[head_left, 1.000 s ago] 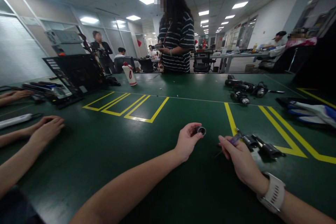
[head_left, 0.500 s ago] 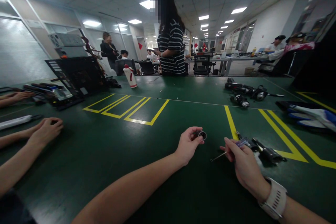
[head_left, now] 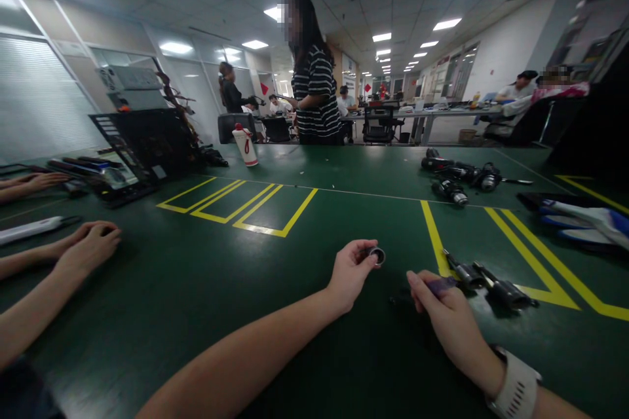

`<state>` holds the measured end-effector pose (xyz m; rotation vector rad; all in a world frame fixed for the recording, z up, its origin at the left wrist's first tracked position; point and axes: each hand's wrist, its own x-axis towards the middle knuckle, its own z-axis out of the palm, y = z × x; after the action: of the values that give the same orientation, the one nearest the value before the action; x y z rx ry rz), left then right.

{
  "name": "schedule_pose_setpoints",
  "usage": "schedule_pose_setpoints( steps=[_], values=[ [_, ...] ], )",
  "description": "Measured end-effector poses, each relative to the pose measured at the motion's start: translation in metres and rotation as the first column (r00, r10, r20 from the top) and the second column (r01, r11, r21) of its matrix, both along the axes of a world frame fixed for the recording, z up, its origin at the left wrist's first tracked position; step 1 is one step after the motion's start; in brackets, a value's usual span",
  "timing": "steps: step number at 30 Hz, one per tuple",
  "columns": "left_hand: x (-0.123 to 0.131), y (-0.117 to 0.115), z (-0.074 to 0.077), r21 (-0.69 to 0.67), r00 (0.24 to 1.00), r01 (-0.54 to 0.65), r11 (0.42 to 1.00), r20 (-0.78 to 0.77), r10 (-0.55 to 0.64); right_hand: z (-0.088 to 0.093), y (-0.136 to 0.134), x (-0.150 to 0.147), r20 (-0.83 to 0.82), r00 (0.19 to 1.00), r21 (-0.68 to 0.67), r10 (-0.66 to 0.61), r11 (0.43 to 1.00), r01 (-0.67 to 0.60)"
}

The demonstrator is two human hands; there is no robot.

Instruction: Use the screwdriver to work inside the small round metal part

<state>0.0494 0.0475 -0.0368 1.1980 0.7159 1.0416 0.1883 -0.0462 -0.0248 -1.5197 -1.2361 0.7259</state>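
My left hand (head_left: 351,272) pinches a small dark ring-shaped part (head_left: 377,255) between thumb and fingertips, held just above the green table (head_left: 206,288). My right hand (head_left: 445,317), with a white watch on the wrist, is closed on a small screwdriver with a purple handle (head_left: 441,285); its thin shaft points left toward the ring and is hard to make out. Just right of that hand lie dark cylindrical tool parts (head_left: 491,283) on a yellow line.
Another person's hands (head_left: 86,245) rest on the table at left, near a white power strip (head_left: 29,229). A black open case (head_left: 142,144), a white bottle (head_left: 244,144) and more dark parts (head_left: 462,177) lie farther back. A person in a striped shirt (head_left: 314,88) stands beyond the table.
My right hand dropped lower and closer to the table with the screwdriver. The standing person in stripes stepped farther away. My left hand kept the ring nearly still.
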Motion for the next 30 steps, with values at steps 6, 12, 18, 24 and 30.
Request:
schedule_pose_setpoints(
  steps=[6,12,18,24,30],
  values=[
    [-0.002,0.003,-0.005,-0.012,1.0,-0.027,1.0,0.006,0.027,0.003,-0.005,0.001,0.107,0.994,0.125,0.028,0.991,-0.041],
    [-0.004,0.002,-0.003,-0.002,1.0,-0.013,1.0,-0.012,0.013,0.005,-0.008,0.002,0.095,0.987,0.179,0.133,0.973,-0.148],
    [-0.003,-0.001,0.003,-0.019,1.0,-0.013,1.0,-0.024,0.013,0.007,-0.008,-0.001,0.1,0.981,0.139,0.164,0.974,-0.177],
    [-0.001,-0.002,0.001,0.021,0.999,-0.031,0.999,-0.031,0.032,-0.001,-0.006,0.0,0.13,0.978,0.133,0.161,0.975,-0.178],
    [0.0,-0.003,-0.003,0.11,0.999,-0.002,0.994,-0.048,0.007,-0.003,-0.004,0.0,0.174,0.97,0.136,0.169,0.972,-0.194]
  ],
)
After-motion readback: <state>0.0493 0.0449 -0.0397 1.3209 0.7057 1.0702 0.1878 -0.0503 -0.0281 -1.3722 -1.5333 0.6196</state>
